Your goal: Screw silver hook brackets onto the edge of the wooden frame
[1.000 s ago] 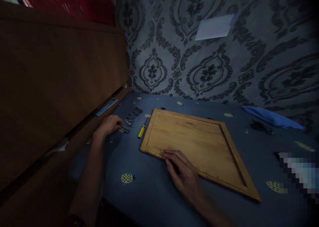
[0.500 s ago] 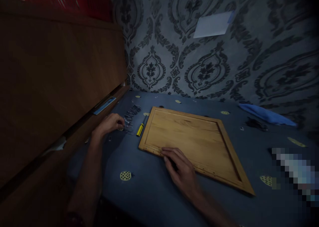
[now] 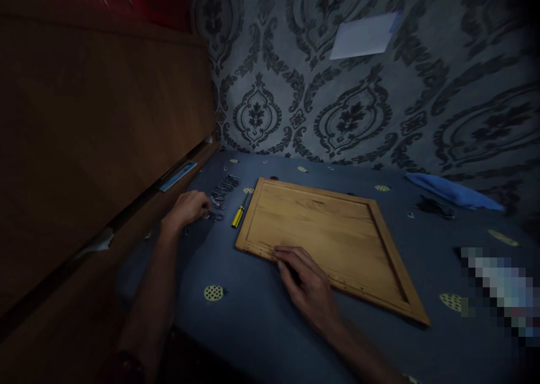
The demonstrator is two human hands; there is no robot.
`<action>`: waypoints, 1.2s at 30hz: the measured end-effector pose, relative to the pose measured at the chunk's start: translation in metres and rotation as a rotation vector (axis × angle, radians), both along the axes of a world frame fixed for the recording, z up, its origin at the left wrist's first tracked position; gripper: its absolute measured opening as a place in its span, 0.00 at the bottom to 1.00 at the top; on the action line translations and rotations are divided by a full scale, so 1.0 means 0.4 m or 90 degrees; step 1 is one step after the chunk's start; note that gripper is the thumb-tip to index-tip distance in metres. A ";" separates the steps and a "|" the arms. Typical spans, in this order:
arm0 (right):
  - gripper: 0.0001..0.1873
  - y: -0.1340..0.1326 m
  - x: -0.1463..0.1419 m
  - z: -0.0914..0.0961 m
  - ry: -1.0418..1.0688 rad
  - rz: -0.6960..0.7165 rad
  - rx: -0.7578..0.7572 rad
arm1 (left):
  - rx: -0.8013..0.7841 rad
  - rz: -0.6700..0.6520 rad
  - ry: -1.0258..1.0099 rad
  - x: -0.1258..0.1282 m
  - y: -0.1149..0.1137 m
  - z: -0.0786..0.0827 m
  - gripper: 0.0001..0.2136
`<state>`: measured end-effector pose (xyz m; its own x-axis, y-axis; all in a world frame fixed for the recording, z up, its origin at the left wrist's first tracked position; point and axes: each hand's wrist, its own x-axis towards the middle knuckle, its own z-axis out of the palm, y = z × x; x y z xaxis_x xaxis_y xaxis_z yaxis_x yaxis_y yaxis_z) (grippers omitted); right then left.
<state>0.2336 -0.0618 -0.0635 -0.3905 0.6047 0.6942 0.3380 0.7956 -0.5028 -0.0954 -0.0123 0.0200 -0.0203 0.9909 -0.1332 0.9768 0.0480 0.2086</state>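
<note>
My left hand [image 3: 192, 207] is closed in a pinch at the left of the table, at the end of a row of dark metal loop-shaped pieces [image 3: 223, 188]. A thin metal loop [image 3: 216, 216] sticks out from its fingertips, low over the cloth. Beside the row lies a yellow-handled screwdriver [image 3: 237, 216]. A framed wooden board [image 3: 320, 226] with small holes along its near edge lies flat. My right hand [image 3: 310, 288] rests on that near edge, fingers stretched out and holding nothing.
A dark wooden cabinet [image 3: 105, 120] walls the left side, with a blue packet [image 3: 179, 176] on its ledge. Blue cloth [image 3: 455, 192] and a dark object [image 3: 436, 207] lie at the far right. A blurred item [image 3: 502, 288] is at the right. Patterned wall stands behind.
My left hand has turned slightly, knuckles more upward, and the metal loop at its fingertips now looks flatter to the table. My right hand stays on the board.
</note>
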 end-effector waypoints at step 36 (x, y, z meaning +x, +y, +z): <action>0.08 -0.038 -0.051 0.030 0.122 0.023 -0.201 | -0.028 -0.236 -0.712 0.266 -0.023 -0.042 0.17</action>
<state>0.2131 -0.0769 -0.0516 -0.2967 0.7893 0.5375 0.1889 0.6003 -0.7772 0.0112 -0.0215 0.0032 0.4174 0.9060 0.0711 0.2071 -0.1710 0.9633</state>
